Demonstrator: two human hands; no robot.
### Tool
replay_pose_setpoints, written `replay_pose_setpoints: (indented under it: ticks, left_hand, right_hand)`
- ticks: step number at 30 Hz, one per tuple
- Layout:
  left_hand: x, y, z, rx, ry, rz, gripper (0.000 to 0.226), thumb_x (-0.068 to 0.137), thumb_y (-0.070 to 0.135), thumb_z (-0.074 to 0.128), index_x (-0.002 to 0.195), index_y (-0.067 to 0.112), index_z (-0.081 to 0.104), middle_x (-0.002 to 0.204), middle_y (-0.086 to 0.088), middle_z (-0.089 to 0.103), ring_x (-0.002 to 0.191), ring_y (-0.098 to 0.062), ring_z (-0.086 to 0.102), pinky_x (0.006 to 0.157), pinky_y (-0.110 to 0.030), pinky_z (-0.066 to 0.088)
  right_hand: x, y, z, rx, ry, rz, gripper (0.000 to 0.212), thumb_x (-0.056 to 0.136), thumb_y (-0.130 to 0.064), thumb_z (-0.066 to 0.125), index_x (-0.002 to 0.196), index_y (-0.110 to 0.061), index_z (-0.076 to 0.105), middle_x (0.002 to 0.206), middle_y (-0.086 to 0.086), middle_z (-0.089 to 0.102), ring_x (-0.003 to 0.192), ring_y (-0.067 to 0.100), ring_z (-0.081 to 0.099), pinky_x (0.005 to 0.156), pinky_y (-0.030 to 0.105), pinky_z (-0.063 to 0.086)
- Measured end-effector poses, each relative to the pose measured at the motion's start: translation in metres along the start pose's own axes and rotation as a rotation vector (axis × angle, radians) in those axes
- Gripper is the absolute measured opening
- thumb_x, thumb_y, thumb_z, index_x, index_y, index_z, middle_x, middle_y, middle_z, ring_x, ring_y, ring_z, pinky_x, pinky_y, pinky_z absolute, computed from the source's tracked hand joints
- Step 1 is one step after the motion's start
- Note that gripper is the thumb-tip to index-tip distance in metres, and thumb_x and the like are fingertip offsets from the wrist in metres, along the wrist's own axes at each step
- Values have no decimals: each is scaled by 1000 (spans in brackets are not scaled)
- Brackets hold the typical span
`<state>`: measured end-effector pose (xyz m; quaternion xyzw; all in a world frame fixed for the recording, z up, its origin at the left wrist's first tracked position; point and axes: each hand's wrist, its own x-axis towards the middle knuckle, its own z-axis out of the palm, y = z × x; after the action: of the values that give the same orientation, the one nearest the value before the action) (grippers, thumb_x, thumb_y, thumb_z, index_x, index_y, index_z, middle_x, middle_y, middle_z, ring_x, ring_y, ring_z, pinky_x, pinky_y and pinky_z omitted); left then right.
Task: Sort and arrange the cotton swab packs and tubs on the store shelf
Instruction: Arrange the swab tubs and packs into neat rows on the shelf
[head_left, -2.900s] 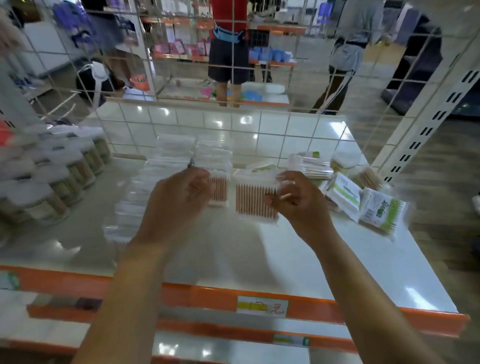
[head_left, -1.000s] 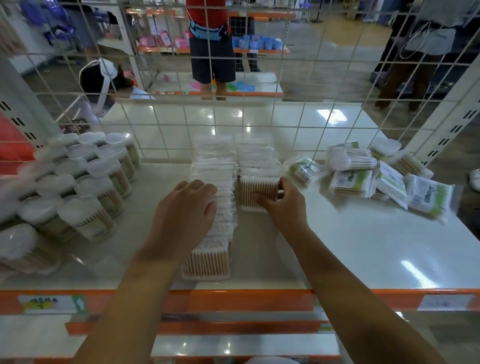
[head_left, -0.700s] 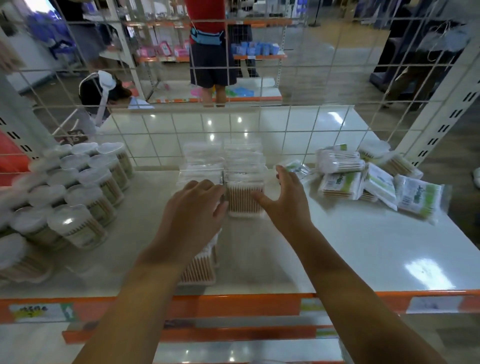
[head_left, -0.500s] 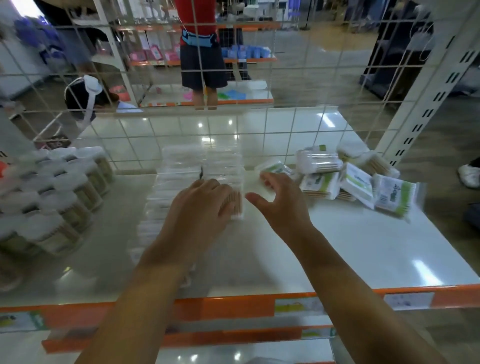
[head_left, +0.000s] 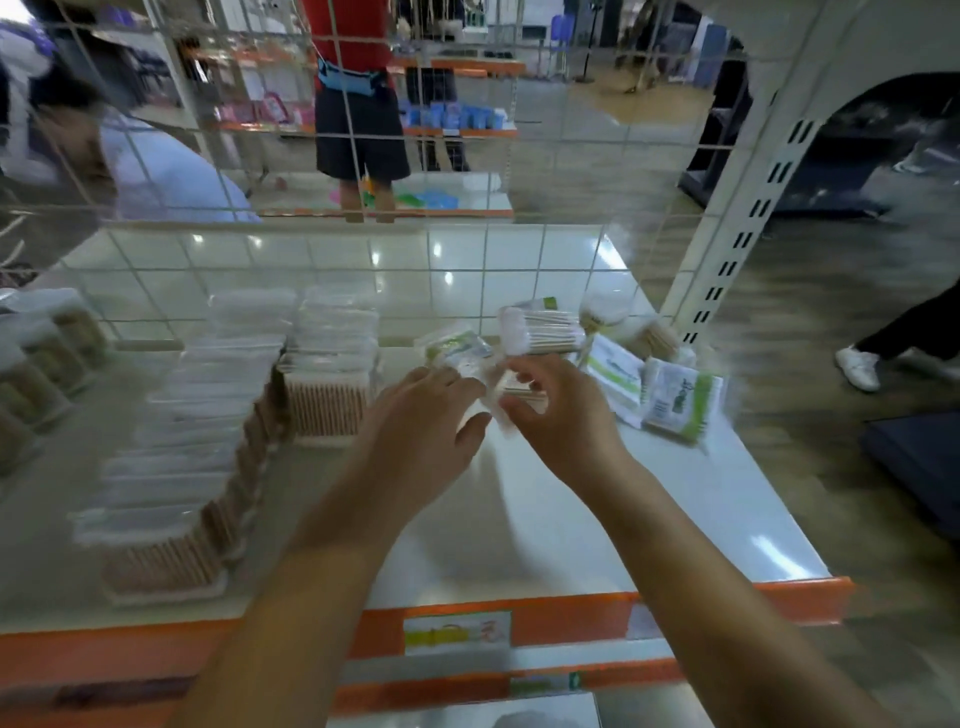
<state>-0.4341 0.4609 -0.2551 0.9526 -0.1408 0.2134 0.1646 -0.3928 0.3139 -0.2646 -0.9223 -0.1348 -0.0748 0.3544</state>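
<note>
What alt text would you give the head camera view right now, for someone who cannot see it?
Both hands, left hand and right hand, meet over a clear swab pack on the white shelf, beside a loose pile of green-labelled packs. Two neat rows of clear swab boxes stand left of the hands; the image is motion-blurred.

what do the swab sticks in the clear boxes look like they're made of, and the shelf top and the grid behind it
Swab sticks: probably wood or bamboo, tan and matte. Clear boxes: transparent plastic, since the sticks show through. Shelf top: glossy white, mirrors ceiling lights, likely painted metal. Back grid: thin wire, seemingly light-coated metal.
</note>
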Motion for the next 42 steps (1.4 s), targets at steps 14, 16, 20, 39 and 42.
replay_pose_setpoints:
  ticks: [14,16,20,39,42]
  left_hand:
    - [18,36,58,-35,-45,-149,17,80,14,64,94,5,66,91,-12,67,84,-36,60,66,-37,46]
    - [18,38,67,-24,-72,-247,17,85,20,57,94,7,63,97,-10,64,93,-33,57,72,-36,44]
    - [15,40,76,0,-127,-409,20,89,28,50,98,11,57,104,-7,60,103,-29,52,79,-34,42]
    - [15,33,78,23,-149,-434,28,91,29,48,112,13,59,111,-5,61,109,-26,51,85,-32,41]
    - [13,34,78,6,-153,-434,29,92,28,49,113,13,59,113,-6,60,109,-26,50,86,-32,41]
  right_hand:
    - [22,46,-10,-29,158,-42,36,80,-3,59,116,-8,62,117,7,59,105,26,52,82,23,35]
    - [32,48,-7,-78,169,-54,39,79,-2,58,119,-5,59,122,10,55,108,28,50,84,30,38]
    - [49,50,0,-177,128,-99,45,78,-4,59,122,0,52,125,16,51,114,34,46,90,42,41]
    - [85,53,3,-509,-50,-42,58,83,-37,62,131,-15,38,133,6,39,123,28,35,94,44,34]
    - [89,51,4,-548,-60,-35,60,82,-38,64,131,-15,38,132,6,39,123,29,36,96,47,35]
